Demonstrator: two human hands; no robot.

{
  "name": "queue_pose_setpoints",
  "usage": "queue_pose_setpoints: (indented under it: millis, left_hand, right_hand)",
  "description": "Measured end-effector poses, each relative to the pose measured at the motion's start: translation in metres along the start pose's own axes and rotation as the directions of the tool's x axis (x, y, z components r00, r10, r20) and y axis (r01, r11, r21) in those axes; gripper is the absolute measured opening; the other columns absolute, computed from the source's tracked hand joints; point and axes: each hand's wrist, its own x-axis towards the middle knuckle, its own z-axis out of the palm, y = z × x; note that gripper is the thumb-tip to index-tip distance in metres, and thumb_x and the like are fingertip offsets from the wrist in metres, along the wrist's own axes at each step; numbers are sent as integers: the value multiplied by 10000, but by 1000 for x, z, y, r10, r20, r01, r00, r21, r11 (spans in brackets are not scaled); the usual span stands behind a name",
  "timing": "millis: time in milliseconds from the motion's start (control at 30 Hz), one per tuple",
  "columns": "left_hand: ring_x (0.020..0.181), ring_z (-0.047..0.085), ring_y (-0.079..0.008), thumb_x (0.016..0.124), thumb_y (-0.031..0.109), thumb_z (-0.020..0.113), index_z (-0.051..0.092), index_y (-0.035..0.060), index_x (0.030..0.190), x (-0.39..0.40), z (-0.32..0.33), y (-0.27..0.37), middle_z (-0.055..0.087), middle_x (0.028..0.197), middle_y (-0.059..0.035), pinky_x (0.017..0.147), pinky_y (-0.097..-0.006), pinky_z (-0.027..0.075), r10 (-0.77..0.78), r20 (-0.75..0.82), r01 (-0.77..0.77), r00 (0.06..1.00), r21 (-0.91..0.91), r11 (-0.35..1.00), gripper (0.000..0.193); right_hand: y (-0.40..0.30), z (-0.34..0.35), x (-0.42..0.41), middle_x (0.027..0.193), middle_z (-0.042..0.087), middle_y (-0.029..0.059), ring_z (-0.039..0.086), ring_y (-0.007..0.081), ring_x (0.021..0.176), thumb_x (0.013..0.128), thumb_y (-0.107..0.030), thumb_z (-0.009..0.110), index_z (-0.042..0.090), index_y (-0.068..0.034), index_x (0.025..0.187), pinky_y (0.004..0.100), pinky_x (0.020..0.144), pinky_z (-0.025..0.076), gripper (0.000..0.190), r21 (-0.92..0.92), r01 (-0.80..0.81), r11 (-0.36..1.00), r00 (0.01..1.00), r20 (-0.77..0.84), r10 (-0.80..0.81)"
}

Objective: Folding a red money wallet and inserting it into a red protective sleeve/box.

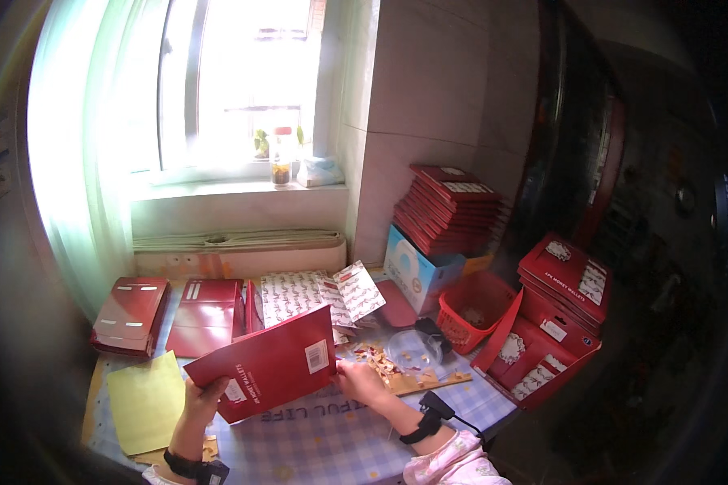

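A flat red cardboard folder (pixel 273 370) is held up at a tilt above the table, its face bearing white print and a barcode label. My left hand (pixel 203 400) grips its lower left edge, thumb over the front. At the folder's right edge, the fingers of my right hand (pixel 361 382) are closed; their tips are partly hidden. Behind the folder lie white patterned card wallets (pixel 297 297), one (pixel 361 291) propped half unfolded. Small tan and red scraps (pixel 379 361) are scattered beyond my right hand, beside a clear round plastic tub (pixel 414 350).
Red folder stacks stand at left (pixel 130 315), on a blue-and-white box (pixel 421 270) and at the right edge (pixel 564 279). A red plastic basket (pixel 467 321) sits before the box. A yellow sheet (pixel 145 403) lies on the checked tablecloth (pixel 315 454). A cable runs from my right wristband (pixel 428 418).
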Motion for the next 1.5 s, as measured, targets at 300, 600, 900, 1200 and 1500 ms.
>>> queue_pose_setpoints:
  millis: [300, 600, 900, 1200, 1500]
  left_hand:
    - [919, 619, -207, 881, 56, 533, 532, 18, 1086, -10, 21, 31, 621, 996, -94, 795, -342, 521, -179, -112, 113, 977, -440, 891, 208]
    - [987, 603, -224, 911, 144, 476, 451, 12, 1209, -100, 25, 49, 600, 1099, -117, 829, -360, 499, -494, 170, 500, 853, -541, 677, 327]
    - [904, 635, -141, 920, 243, 539, 548, 24, 1175, -141, -32, 61, 653, 1017, -105, 747, -231, 496, -902, 388, 908, 188, 281, 310, 336]
    - [768, 637, -253, 757, 172, 672, 653, 52, 954, -119, -71, 63, 655, 898, -115, 713, -333, 501, -266, -64, 161, 962, 918, 362, 232]
    - [988, 555, -312, 719, 180, 693, 617, 36, 960, -105, -96, 20, 607, 1023, -142, 877, -397, 438, 79, -17, -6, 997, 960, 280, 291]
  right_hand:
    - [-23, -48, 12, 986, 640, 69, 613, 108, 827, 930, -194, 523, 576, 12, 1099, 247, 754, 512, 272, 935, -110, 338, 991, 78, 106]
    - [-18, -61, -2, 955, 631, 76, 615, 127, 836, 865, -77, 607, 576, 9, 1053, 271, 756, 523, 210, 915, -135, 381, 990, 110, 87]
    - [16, -47, -6, 908, 650, 84, 619, 117, 788, 827, -87, 640, 626, 35, 1000, 252, 765, 513, 212, 640, -445, 626, 848, 525, 66]
    - [5, -27, -2, 929, 629, 151, 599, 318, 873, 744, -165, 651, 664, -69, 963, 363, 779, 492, 239, -50, 327, 944, 945, 33, -326]
    - [-152, 51, 10, 1009, 644, 144, 618, 195, 951, 849, -272, 611, 558, -12, 1121, 319, 786, 492, 380, 550, 52, 833, 684, 588, -431]
